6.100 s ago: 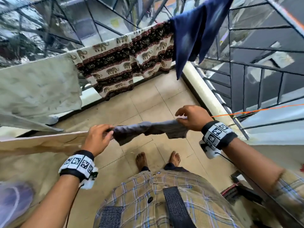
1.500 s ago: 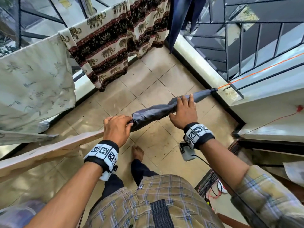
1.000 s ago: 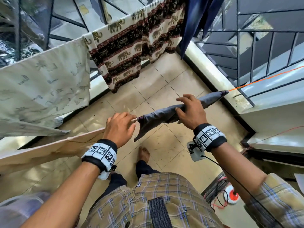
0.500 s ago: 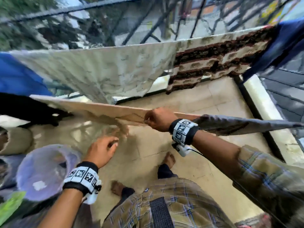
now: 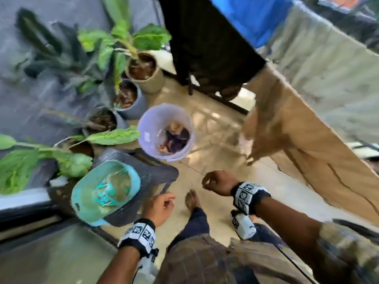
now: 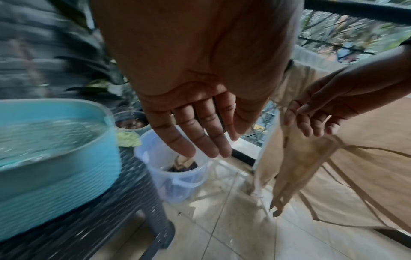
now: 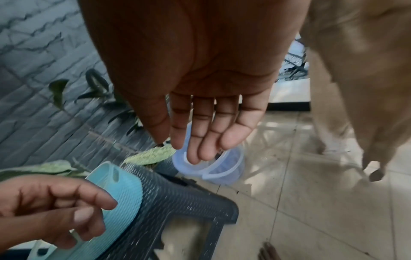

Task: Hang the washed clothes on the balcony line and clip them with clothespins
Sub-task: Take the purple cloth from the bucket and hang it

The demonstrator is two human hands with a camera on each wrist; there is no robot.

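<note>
Nearest, both hands hang empty above the tiled floor (image 5: 215, 144). The left hand (image 5: 161, 208) hovers beside a teal basket (image 5: 105, 192), its fingers (image 6: 195, 130) loose and slightly spread in the left wrist view, holding nothing. The right hand (image 5: 218, 183) is just to the right of it, above a bare foot (image 5: 191, 199); its fingers (image 7: 204, 130) are relaxed and lightly bent in the right wrist view, side by side, and it too holds nothing. Each wrist wears a band with black-and-white markers.

The teal basket rests on a dark woven stool (image 5: 143, 177), and inside it lie teal clothespins (image 5: 108, 193), blurred so their number cannot be told. Just beyond the stool, on the floor, stands a translucent bucket (image 5: 150, 119) with dark purple and pale washed clothes (image 5: 176, 138) bunched at its bottom.

To the right, a tan garment (image 5: 297, 144) hangs down, with thin ties trailing from its lower edge. Whether it is clipped cannot be seen.

Left of the bucket, a row of potted plants (image 5: 141, 64) with broad green leaves stands along a grey wall (image 5: 24, 83). Farther off hang a black cloth (image 5: 205, 44), a blue cloth (image 5: 252, 17) and a pale patterned sheet (image 5: 328, 64). The head view is smeared by motion, so fine detail is lost.
</note>
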